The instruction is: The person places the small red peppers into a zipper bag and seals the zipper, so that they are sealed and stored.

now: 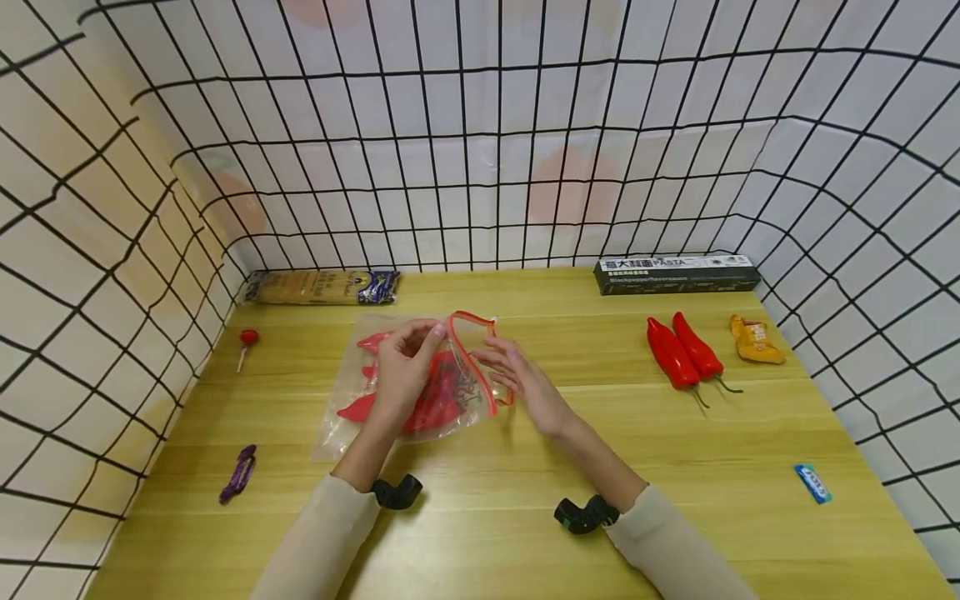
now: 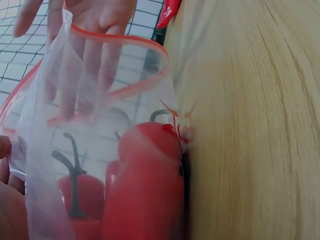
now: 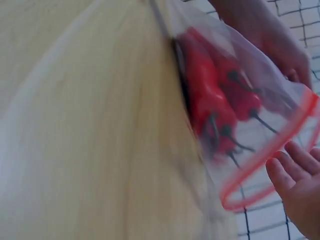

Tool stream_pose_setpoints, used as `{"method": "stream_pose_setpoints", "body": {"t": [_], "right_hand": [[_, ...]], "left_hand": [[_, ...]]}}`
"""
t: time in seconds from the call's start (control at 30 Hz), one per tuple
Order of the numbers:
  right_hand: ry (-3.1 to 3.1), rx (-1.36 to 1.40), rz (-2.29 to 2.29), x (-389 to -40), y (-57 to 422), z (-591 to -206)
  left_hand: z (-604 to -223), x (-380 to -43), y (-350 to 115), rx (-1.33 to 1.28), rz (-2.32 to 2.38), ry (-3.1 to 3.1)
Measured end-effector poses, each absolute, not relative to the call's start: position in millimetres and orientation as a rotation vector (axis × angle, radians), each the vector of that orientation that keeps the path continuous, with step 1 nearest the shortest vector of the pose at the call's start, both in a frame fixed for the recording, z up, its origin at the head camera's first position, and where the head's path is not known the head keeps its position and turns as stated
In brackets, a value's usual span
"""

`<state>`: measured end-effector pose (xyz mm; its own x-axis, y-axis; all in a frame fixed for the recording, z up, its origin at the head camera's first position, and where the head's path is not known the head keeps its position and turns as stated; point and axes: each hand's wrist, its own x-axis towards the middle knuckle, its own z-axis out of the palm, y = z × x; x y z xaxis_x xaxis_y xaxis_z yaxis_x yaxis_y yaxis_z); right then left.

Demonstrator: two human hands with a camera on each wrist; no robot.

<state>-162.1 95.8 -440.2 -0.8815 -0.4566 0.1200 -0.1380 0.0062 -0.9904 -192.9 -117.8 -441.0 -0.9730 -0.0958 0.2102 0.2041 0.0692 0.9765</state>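
Observation:
A clear zip bag [image 1: 333,421] with a red-edged mouth lies on the table, its mouth gaping to the right. Several red peppers [image 2: 145,180] with dark stems are inside it. My left hand [image 1: 401,371] pinches the upper side of the bag near the mouth between thumb and fingers. At the bag's opening is my right hand [image 1: 532,392], fingers extended and close to the red rim. In the right wrist view, the right fingertips [image 3: 285,172] overlap the red zip strip [image 3: 265,155], with nothing gripped.
Two red peppers [image 1: 678,354] lie at the right beside a yellow packet [image 1: 756,340]. Behind them is a black pasta box [image 1: 678,277]. A pasta packet [image 1: 322,287], a red lollipop [image 1: 248,337] and a purple sweet [image 1: 238,475] lie left. A blue packet [image 1: 813,483] lies front right. Black mesh [image 1: 480,137] encloses the table.

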Motion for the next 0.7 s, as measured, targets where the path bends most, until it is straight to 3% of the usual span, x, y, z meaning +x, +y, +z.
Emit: {"method": "stream_pose_setpoints", "body": {"t": [0.17, 0.37, 0.7], "right_hand": [[2.317, -0.466, -1.933, -158.4, 133.3, -429.8], [2.753, -0.232, -1.585, -159.3, 205.7, -424.9], [3.091, 0.077, -1.057, -166.1, 298.2, -442.4]], "left_hand": [[-430.4, -187.6, -115.4, -0.093, -2.046, -2.128], [-416.9, -180.1, -113.6, -0.087, -2.071, -2.153], [-416.3, -179.1, -113.6, -0.081, -2.051, -2.216]]}}
